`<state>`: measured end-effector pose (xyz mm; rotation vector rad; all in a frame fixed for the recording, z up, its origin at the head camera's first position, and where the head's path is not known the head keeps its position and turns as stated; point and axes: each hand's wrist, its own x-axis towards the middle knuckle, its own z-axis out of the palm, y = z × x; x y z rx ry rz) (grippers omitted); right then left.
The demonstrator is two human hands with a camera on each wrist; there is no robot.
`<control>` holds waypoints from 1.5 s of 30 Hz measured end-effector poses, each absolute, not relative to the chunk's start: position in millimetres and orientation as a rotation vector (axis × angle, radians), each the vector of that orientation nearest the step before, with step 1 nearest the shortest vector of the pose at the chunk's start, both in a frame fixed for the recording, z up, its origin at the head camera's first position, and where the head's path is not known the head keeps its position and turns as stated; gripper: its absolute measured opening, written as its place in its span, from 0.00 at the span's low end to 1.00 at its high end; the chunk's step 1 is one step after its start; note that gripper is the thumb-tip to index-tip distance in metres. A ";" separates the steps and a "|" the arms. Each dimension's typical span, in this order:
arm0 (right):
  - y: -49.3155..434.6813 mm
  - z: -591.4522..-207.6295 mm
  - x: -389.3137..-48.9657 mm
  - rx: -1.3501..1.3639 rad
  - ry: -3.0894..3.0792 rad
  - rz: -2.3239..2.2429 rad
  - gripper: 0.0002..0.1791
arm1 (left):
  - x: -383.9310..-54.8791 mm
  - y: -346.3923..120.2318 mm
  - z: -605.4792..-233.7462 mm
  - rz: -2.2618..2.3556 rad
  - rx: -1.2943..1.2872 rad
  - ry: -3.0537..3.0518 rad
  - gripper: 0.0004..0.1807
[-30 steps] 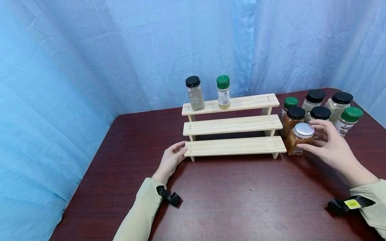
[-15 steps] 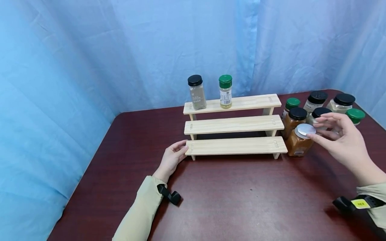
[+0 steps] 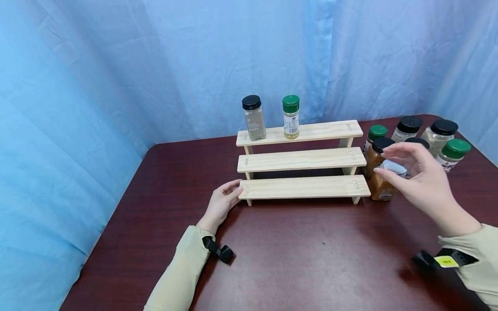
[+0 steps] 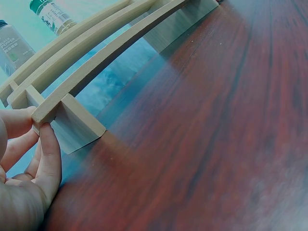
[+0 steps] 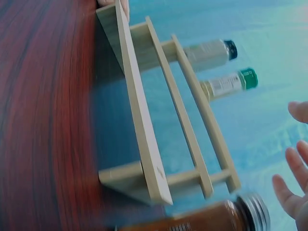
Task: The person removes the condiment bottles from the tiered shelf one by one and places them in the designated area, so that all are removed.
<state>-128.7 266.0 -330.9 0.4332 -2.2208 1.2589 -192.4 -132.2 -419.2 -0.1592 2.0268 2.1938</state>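
Note:
My left hand (image 3: 222, 203) pinches the left end of the lowest board of a three-tier wooden spice rack (image 3: 303, 188); the left wrist view shows thumb and fingers (image 4: 48, 156) on the board's corner. My right hand (image 3: 422, 179) hovers in front of a silver-lidded jar of brown spice (image 3: 381, 188), partly hiding it. In the right wrist view its fingers (image 5: 286, 195) are spread and hold nothing, apart from the jar's lid (image 5: 255, 211). On the top tier stand a black-capped pepper bottle (image 3: 254, 123) and a green-capped bottle (image 3: 291, 121).
Right of the rack, several more spice jars crowd together: a black-lidded brown one (image 3: 373, 162), a small green-capped one (image 3: 375, 133), a pale black-lidded one (image 3: 437, 138) and a green-lidded one (image 3: 453, 153). A blue curtain (image 3: 218, 65) hangs behind the dark table (image 3: 303, 259).
My right hand first lifted off the silver-lidded jar, moving right, then came back left over it with fingers apart. My left hand stays on the rack.

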 end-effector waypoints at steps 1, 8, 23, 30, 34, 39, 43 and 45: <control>262.7 -331.6 -130.0 0.458 -2.225 1.272 0.31 | -192.4 -132.3 -419.4 2.192 -0.158 2.028 0.21; 239.0 -338.5 -142.4 0.562 -2.254 1.389 0.35 | -191.9 -132.5 -420.4 2.192 -0.156 2.028 0.21; 201.0 -351.3 -163.2 0.535 -2.360 1.464 0.37 | -190.9 -131.6 -420.7 2.202 -0.171 2.016 0.21; 184.8 -343.1 -178.1 0.561 -2.350 1.450 0.35 | -191.2 -132.0 -419.5 2.197 -0.179 2.014 0.21; 176.3 -333.0 -188.2 0.534 -2.351 1.449 0.34 | -192.0 -132.1 -418.4 2.191 -0.182 2.023 0.21; 168.3 -320.2 -204.6 0.482 -2.352 1.461 0.36 | -191.7 -131.8 -417.3 2.201 -0.184 2.018 0.21; 163.6 -313.5 -215.6 0.456 -2.359 1.456 0.39 | -191.6 -131.5 -418.0 2.205 -0.173 2.013 0.21; 161.6 -311.1 -219.9 0.455 -2.369 1.457 0.41 | -191.8 -131.3 -418.8 2.204 -0.172 2.014 0.21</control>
